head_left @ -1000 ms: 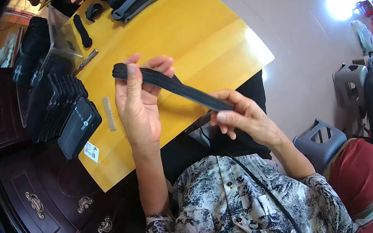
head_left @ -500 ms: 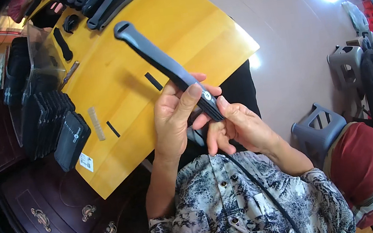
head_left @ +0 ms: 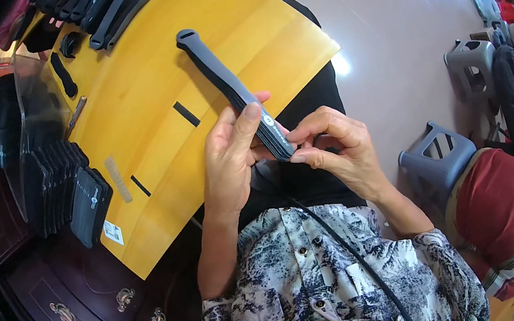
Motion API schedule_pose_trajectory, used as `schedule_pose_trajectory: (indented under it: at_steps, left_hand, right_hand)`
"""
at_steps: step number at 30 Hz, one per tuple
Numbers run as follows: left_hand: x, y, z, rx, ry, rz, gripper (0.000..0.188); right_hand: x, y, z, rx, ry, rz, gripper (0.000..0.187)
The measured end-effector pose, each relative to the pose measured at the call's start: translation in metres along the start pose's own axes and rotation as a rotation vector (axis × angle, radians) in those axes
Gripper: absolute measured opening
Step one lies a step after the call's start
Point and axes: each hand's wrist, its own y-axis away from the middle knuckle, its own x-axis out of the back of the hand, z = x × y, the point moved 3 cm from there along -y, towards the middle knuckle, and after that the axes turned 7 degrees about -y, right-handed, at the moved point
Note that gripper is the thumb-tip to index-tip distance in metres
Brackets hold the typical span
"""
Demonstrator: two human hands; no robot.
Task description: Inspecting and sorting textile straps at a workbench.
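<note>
A bundle of long grey and black straps (head_left: pixel 214 69) slants over the table's near edge, its slotted far end pointing up and left. My left hand (head_left: pixel 225 161) grips the bundle round its lower half, thumb on top beside a small white round mark. At the near end, my right hand (head_left: pixel 343 152) pinches the strap tips between thumb and forefinger, its other fingers curled. The layers show as a stack along the bundle's edge. How many straps there are is hard to tell.
The yellow table (head_left: pixel 158 147) carries a short black strip (head_left: pixel 186 114), a thinner black strip (head_left: pixel 141 185) and a clear ruler-like strip (head_left: pixel 118 180). Stacked black pieces (head_left: pixel 56 187) stand at its left edge. More straps (head_left: pixel 114 13) lie at the back. A grey-blue stool (head_left: pixel 437 159) stands right.
My right hand has turned, going from spread fingers under the bundle to a pinch on its near end. The bundle has tilted slightly steeper, and the whole view has shifted a little.
</note>
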Motion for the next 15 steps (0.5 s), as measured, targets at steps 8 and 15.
schedule_pose_trajectory:
  at_steps: [8,15]
  left_hand:
    - [0.006,0.014,0.001,0.043,-0.001,-0.14,0.062]
    - [0.007,0.015,0.004,0.029,0.017,-0.117,0.065]
  right_hand:
    - [0.0,-0.007,0.001,-0.063,-0.084,-0.06,0.018]
    - [-0.004,-0.008,-0.008,0.105,0.075,-0.049,0.017]
